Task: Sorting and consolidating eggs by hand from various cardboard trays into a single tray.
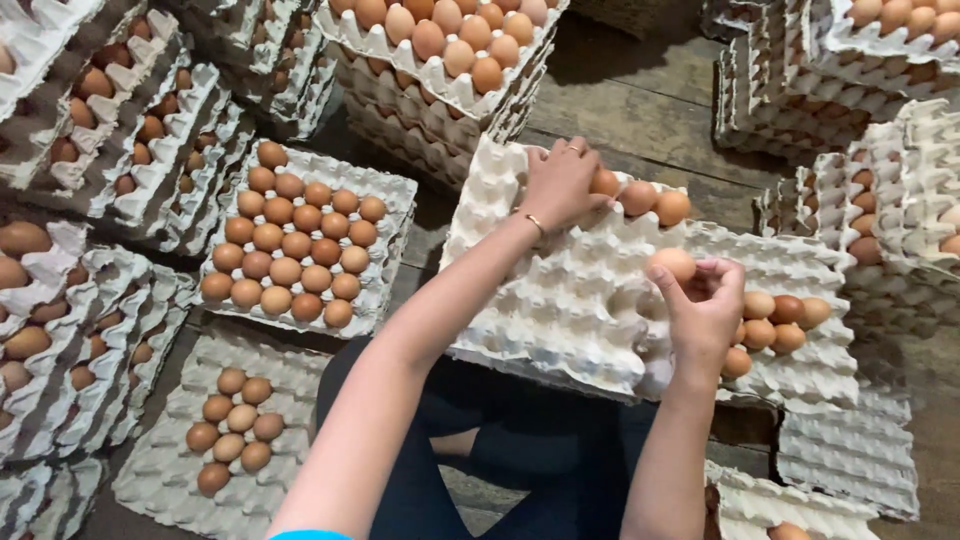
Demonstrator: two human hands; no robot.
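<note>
My left hand (pixel 560 185) reaches forward over the far edge of a mostly bare grey pulp egg tray (pixel 560 300) and its fingers close on a brown egg (pixel 603 182) in the tray's back row. Two more brown eggs (pixel 655 203) sit just right of it. My right hand (pixel 705 305) is raised above the tray's right side and pinches a pale brown egg (pixel 672 263) in its fingertips. Below that hand, several brown eggs (pixel 775 322) lie in a second tray (pixel 800 265).
A full tray of brown eggs (pixel 295 245) lies to the left, a partly filled tray (pixel 170 470) in front of it. Stacks of filled trays (pixel 440 75) stand behind, at left (pixel 110 140) and at right (pixel 880 60). Bare trays (pixel 850 450) lie lower right on a wooden floor (pixel 640 110).
</note>
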